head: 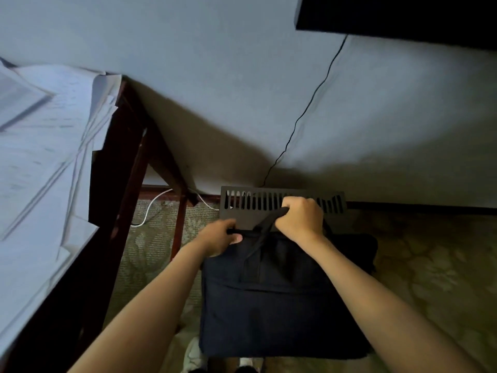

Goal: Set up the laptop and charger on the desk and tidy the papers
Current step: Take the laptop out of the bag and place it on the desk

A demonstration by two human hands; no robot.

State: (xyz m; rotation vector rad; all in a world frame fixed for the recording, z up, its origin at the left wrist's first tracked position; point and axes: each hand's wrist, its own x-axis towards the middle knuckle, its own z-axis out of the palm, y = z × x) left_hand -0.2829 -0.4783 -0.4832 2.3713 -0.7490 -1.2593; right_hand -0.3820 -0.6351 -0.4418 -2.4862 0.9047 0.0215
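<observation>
The bag (282, 305) stands on the carpet (430, 265) beside the desk (113, 170). No laptop or charger shows, so they are presumably inside. The right hand (300, 218) has its fingers curled tight round the handle (265, 223), while the left hand (219, 238) pinches the bag's top edge, perhaps at a zip pull. Hoisted by one strap with the top open, the bag could tip and spill. Swung left, it could knock the papers (40, 157) overhanging the desk edge to the floor.
</observation>
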